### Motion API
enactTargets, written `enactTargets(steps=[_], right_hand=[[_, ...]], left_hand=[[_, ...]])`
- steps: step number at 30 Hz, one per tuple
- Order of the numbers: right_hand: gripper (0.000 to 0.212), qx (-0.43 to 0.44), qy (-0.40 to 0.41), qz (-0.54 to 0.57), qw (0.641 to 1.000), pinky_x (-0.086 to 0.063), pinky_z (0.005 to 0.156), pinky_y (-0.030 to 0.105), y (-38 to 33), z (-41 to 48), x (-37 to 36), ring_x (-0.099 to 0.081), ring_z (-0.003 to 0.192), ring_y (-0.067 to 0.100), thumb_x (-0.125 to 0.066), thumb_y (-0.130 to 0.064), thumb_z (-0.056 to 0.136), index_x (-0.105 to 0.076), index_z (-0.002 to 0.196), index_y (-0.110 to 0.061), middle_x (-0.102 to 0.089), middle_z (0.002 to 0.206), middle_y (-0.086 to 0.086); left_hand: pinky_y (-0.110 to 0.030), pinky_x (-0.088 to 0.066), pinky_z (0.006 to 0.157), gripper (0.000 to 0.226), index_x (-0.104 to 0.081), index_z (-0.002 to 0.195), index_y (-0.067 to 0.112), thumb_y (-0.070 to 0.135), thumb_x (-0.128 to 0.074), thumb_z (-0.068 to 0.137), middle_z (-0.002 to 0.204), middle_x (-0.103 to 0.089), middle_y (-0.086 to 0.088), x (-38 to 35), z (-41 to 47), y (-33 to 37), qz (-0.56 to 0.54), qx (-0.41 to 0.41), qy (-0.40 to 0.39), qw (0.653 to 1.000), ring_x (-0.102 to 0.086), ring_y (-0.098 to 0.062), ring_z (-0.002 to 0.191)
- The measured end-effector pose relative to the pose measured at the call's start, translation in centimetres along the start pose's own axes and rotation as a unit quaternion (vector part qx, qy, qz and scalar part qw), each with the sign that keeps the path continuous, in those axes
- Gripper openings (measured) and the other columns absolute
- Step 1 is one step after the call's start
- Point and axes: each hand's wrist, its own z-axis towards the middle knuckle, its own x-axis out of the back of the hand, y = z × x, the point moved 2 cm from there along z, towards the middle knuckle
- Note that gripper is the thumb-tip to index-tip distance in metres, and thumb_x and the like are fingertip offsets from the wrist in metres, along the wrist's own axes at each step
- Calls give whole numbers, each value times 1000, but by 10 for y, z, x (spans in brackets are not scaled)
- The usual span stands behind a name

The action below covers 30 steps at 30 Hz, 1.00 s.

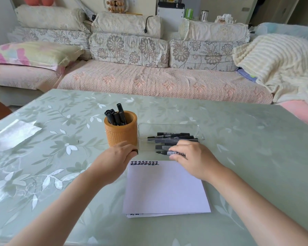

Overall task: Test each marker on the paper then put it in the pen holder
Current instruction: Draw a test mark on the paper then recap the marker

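While the right hand (pixel 192 158) pinches the uncapped marker (pixel 164 153) just beyond the paper (pixel 165 189) and the left hand (pixel 117 158) grips what seems its cap (pixel 135 152), touch the tip lightly beside the marks (pixel 144 163)

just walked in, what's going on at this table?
The person's right hand holds an uncapped marker by the top edge of the paper; the left hand pinches what looks like its cap. Test marks line that edge. Several markers stand in the pen holder; more lie in the clear tray.
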Motion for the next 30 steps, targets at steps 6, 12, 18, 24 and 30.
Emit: enactTargets(steps=[6, 12, 18, 24, 30], right_hand=[[40, -35, -30, 69, 997, -41, 86, 20, -1, -2, -10, -48, 92, -1, -47, -21, 101, -50, 140, -30, -47, 100, -21], [30, -4, 11, 121, 993, -42, 74, 20, -12, -1, -11, -58, 79, 7, -47, -6, 95, -58, 102, -34, -52, 97, -16], [51, 7, 32, 191, 981, -43, 79, 12, -10, 0, -10, -62, 87, 6, -33, 5, 90, -72, 109, -21, -58, 102, -8], [38, 9, 50, 192, 980, -44, 75, 23, -7, 3, -11, -56, 82, 10, -67, -1, 84, -66, 108, -30, -57, 94, -14], [10, -84, 53, 381, 919, -45, 55, 29, -11, -1, -22, -54, 56, 18, -56, -22, 89, -58, 98, -17, -58, 72, 1]], left_hand=[[-30, -41, 71, 23, -59, 116, 26, 34, -49, 97, 108, -64, 10, -2, -7, -15, 132, 67, 19, 989, -55, -17, 106], [-32, -43, 75, 25, -62, 112, 28, 41, -46, 97, 106, -56, 8, -9, -7, -17, 154, 72, 0, 985, -50, -18, 107], [-36, -49, 71, 22, -65, 105, 27, 37, -48, 95, 98, -58, 8, -3, -4, -14, 145, 47, 71, 986, -53, -20, 98], [-29, -46, 70, 25, -68, 103, 31, 42, -49, 91, 95, -56, 11, -19, -15, 23, 24, -121, 26, 992, -52, -13, 87], [-28, -45, 74, 32, -65, 110, 37, 56, -52, 87, 104, -55, 13, -43, -30, 36, 62, -168, -23, 984, -50, -11, 91]])
